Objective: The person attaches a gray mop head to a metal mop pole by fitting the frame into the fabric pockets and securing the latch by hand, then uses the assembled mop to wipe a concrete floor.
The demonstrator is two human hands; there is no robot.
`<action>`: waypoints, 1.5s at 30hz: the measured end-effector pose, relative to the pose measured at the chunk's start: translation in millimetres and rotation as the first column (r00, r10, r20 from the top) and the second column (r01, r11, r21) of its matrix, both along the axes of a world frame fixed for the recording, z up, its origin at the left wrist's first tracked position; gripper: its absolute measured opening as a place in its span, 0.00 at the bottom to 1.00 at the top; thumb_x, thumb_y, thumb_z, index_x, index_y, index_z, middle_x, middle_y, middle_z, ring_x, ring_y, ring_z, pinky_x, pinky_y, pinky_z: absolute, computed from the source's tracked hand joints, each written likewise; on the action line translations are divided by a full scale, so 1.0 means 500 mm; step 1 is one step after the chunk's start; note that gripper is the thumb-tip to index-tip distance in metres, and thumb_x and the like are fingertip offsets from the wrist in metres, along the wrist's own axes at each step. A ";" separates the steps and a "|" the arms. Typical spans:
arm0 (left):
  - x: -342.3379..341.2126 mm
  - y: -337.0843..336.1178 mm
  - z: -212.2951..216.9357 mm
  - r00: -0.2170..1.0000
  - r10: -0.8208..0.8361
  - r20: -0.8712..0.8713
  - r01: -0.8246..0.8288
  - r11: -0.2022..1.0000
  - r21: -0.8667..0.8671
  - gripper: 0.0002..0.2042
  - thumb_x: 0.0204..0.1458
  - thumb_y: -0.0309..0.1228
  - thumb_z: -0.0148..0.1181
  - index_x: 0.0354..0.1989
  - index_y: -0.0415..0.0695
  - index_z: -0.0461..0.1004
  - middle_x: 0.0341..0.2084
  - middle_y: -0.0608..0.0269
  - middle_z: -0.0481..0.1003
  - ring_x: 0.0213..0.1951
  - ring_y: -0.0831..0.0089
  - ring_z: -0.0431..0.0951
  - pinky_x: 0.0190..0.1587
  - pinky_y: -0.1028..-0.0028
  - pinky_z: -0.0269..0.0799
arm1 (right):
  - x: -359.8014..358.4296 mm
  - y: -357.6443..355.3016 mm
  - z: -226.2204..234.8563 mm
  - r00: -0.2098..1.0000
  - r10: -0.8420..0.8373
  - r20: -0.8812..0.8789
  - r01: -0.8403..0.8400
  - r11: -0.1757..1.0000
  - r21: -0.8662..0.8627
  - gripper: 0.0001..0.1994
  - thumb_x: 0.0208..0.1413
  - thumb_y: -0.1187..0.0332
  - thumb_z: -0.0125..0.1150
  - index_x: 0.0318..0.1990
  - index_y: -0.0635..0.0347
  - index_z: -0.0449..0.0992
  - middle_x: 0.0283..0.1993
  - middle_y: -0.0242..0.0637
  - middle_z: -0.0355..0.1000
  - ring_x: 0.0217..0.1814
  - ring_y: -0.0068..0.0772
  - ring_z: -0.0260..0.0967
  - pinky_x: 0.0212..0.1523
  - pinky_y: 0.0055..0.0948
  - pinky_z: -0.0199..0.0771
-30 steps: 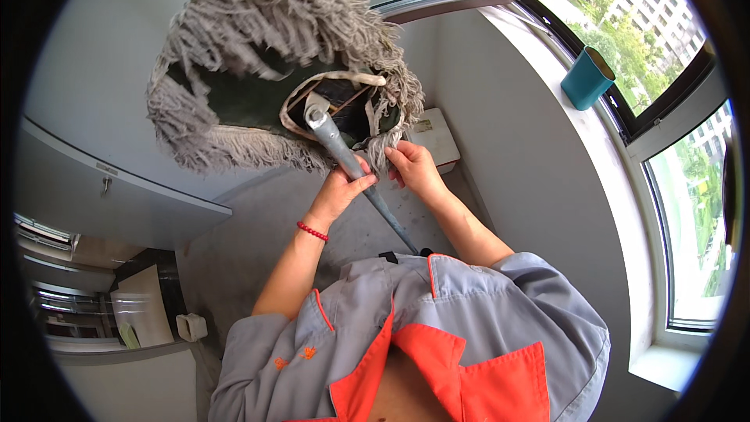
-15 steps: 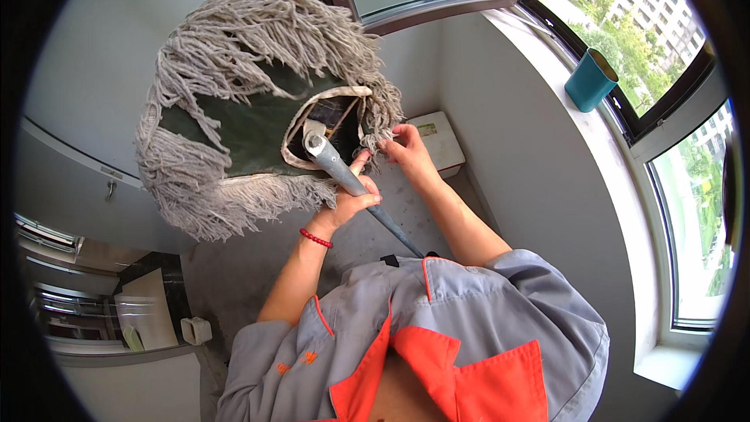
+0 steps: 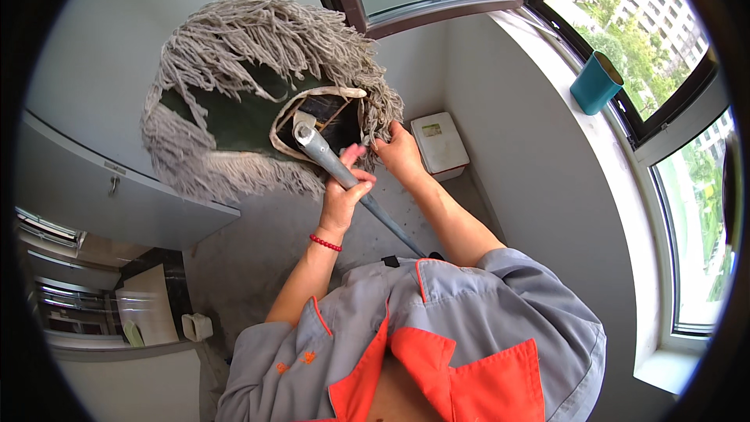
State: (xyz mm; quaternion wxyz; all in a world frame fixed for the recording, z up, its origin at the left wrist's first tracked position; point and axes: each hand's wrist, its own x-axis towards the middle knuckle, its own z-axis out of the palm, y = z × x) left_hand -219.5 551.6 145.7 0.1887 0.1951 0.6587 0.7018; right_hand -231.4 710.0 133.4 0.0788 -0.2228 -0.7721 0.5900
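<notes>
A large dust mop head [image 3: 234, 121] with grey string fringe and a dark green backing is raised in front of me. Its backing has an opening edged in pale tape, where a dark frame shows. A grey metal mop handle [image 3: 332, 162] runs from that opening down to my chest. My left hand [image 3: 344, 191], with a red bead bracelet at the wrist, is wrapped round the handle just below the joint. At the right edge of the mop head my right hand [image 3: 397, 152] pinches the fringe beside the opening; its fingertips are partly hidden.
A white box [image 3: 439, 144] stands on the floor in the corner. On the windowsill to the right is a teal cup-like container [image 3: 597, 83]. An open window sash [image 3: 437, 19] juts in above. At left is a grey cabinet door [image 3: 141, 187].
The mop head has tilted a little, its lower fringe now higher. My left hand has shifted slightly up, and my right hand has closed in on the fringe.
</notes>
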 end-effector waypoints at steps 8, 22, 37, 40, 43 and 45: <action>-0.049 -0.054 0.025 0.964 -0.145 0.224 0.163 0.985 -0.060 0.39 0.40 0.19 0.55 0.64 0.38 0.45 0.27 0.60 0.73 0.27 0.74 0.74 0.39 0.75 0.70 | 0.054 0.104 -0.085 0.980 0.114 -0.160 -0.197 0.584 -0.788 0.26 0.54 0.59 0.55 0.57 0.64 0.60 0.47 0.40 0.68 0.38 0.31 0.71 0.40 0.31 0.72; -0.070 -0.059 0.032 0.948 -0.221 0.228 0.244 0.967 -0.076 0.39 0.39 0.19 0.55 0.65 0.42 0.47 0.26 0.62 0.73 0.28 0.75 0.73 0.38 0.75 0.70 | -0.079 0.061 -0.017 0.954 0.197 -0.227 -0.179 0.979 0.096 0.08 0.47 0.70 0.56 0.33 0.64 0.75 0.36 0.37 0.74 0.40 0.40 0.70 0.41 0.34 0.69; -0.060 -0.042 0.059 0.980 -0.175 0.090 0.189 0.966 -0.178 0.31 0.41 0.21 0.54 0.59 0.39 0.56 0.39 0.61 0.73 0.29 0.75 0.76 0.37 0.76 0.70 | -0.039 0.097 0.023 0.935 0.270 -0.232 -0.346 0.843 -0.413 0.19 0.50 0.64 0.58 0.49 0.62 0.69 0.46 0.35 0.72 0.48 0.30 0.67 0.47 0.27 0.66; -0.054 -0.025 0.072 0.967 -0.196 0.165 0.226 0.955 -0.194 0.31 0.42 0.21 0.54 0.60 0.39 0.56 0.29 0.62 0.75 0.29 0.76 0.75 0.38 0.77 0.69 | -0.033 0.118 -0.020 0.941 0.277 -0.192 -0.317 0.535 -0.783 0.25 0.47 0.62 0.60 0.54 0.61 0.66 0.50 0.33 0.68 0.51 0.28 0.64 0.52 0.30 0.63; -0.046 -0.017 0.068 0.973 -0.179 0.143 0.208 0.953 -0.220 0.33 0.42 0.21 0.54 0.61 0.40 0.53 0.22 0.62 0.75 0.30 0.76 0.75 0.38 0.77 0.68 | -0.037 0.116 -0.012 0.913 0.301 -0.276 -0.394 0.472 -0.788 0.26 0.41 0.69 0.60 0.53 0.62 0.67 0.49 0.33 0.69 0.51 0.29 0.64 0.52 0.29 0.63; -0.039 -0.006 0.084 0.975 -0.170 0.142 0.201 0.948 -0.247 0.33 0.42 0.21 0.54 0.62 0.40 0.52 0.23 0.61 0.75 0.30 0.76 0.75 0.38 0.77 0.68 | -0.040 0.125 0.010 0.904 0.330 -0.273 -0.410 0.486 -0.771 0.25 0.40 0.73 0.58 0.51 0.64 0.67 0.47 0.33 0.70 0.49 0.28 0.65 0.52 0.28 0.64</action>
